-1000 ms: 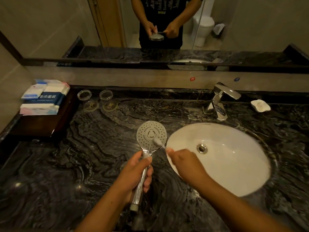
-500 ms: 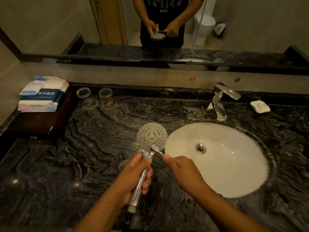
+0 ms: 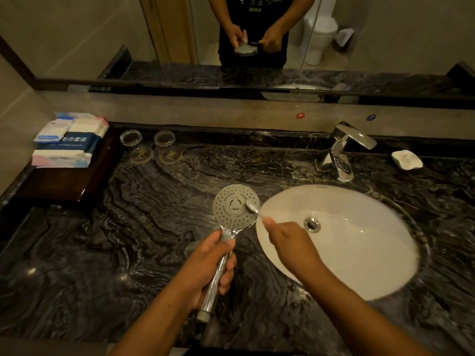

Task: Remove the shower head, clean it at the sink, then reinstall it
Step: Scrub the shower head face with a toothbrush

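A chrome shower head (image 3: 235, 205) with a round perforated face points up at me over the dark marble counter, just left of the white oval sink (image 3: 359, 253). My left hand (image 3: 210, 263) grips its handle. My right hand (image 3: 290, 240) pinches a small toothbrush (image 3: 252, 208), whose bristled tip lies on the right side of the shower head's face. The brush handle is mostly hidden by my fingers.
A chrome faucet (image 3: 341, 150) stands behind the sink, a white soap dish (image 3: 407, 159) to its right. Two glass coasters (image 3: 147, 138) sit at the back. Packaged towels (image 3: 69, 140) lie on a dark tray (image 3: 64, 183) at left. A mirror (image 3: 77, 34) spans the wall.
The brush tip moved from the lower edge of the shower head's face up to its right side. Both hands stay in the same grip.
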Available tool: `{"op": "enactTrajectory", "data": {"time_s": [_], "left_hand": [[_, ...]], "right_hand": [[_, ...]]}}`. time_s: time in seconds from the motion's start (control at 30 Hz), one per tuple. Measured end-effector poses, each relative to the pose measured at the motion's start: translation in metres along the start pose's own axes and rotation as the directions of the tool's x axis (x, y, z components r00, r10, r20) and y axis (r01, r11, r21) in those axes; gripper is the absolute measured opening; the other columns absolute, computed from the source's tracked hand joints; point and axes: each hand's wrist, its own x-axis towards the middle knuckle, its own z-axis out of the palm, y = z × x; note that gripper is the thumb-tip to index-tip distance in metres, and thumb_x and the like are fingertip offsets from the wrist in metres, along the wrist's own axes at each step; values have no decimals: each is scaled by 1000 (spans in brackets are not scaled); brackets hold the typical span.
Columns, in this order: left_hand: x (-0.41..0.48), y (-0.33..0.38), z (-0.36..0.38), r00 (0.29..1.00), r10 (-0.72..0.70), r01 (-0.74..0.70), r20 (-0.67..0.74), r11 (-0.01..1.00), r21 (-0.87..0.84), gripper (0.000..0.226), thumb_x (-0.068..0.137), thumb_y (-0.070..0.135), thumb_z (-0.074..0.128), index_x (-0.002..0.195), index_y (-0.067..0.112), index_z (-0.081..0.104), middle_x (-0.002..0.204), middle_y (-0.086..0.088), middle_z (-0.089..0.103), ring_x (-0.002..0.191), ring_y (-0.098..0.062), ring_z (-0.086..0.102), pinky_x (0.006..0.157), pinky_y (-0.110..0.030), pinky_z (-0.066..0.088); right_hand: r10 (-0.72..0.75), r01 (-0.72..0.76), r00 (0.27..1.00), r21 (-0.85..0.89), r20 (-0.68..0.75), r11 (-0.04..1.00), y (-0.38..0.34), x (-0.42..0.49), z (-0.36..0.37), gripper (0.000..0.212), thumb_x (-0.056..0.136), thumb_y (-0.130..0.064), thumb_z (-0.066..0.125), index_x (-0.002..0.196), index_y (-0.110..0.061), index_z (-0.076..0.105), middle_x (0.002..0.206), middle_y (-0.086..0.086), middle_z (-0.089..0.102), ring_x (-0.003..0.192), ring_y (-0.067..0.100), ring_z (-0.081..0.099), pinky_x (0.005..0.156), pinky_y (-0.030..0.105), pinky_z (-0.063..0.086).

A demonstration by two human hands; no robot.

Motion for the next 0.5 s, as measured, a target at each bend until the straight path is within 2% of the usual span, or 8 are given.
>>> {"op": "enactTrajectory", "data": {"time_s": [0.07,0.13,0.3,0.4,0.5], "left_hand": [[1,3,2,1000,8,-9,17,1000,11,13,100,21,52,91,25,61,60,-5,50,35,-14,39,36,-19,34],[2,7,4,1000,14,-14,9,1000,21,10,100,21,52,94,24,59,59,-5,50,34,-14,39,35,-19,34],[3,10,-2,999,15,-13,-35,999,47,3,100,20,50,101,17,52,58,-5,50,34,-14,39,35,-18,34],[3,7,-4,1000,20,-19,-13,998,52,4,100,21,52,100,21,56,60,-5,51,35,-14,40,36,-19,35],[5,5,-4,1000,26,-26,10,997,78,7,99,22,55,102,28,59,62,-6,52,36,-14,41,36,-20,36]], "right_hand": [[34,-32,998,51,-48,998,-3,11,-6,66,99,-59,39,56,-11,52,54,3,52,53,17,47,58,32,35],[55,-51,997,78,-52,996,-6,11,-3,64,100,-58,40,56,-13,51,56,4,53,54,19,48,59,33,36],[-48,56,989,-57,137,997,-7,-9,23,65,98,-61,40,50,-18,43,51,-1,49,48,12,44,53,32,32],[-22,24,998,-28,61,999,-13,10,8,66,99,-60,42,51,-16,49,53,0,52,52,16,48,56,31,35],[82,-76,994,71,-73,995,-17,30,-9,67,100,-58,41,64,-5,61,62,8,58,61,24,53,63,34,39]]}}
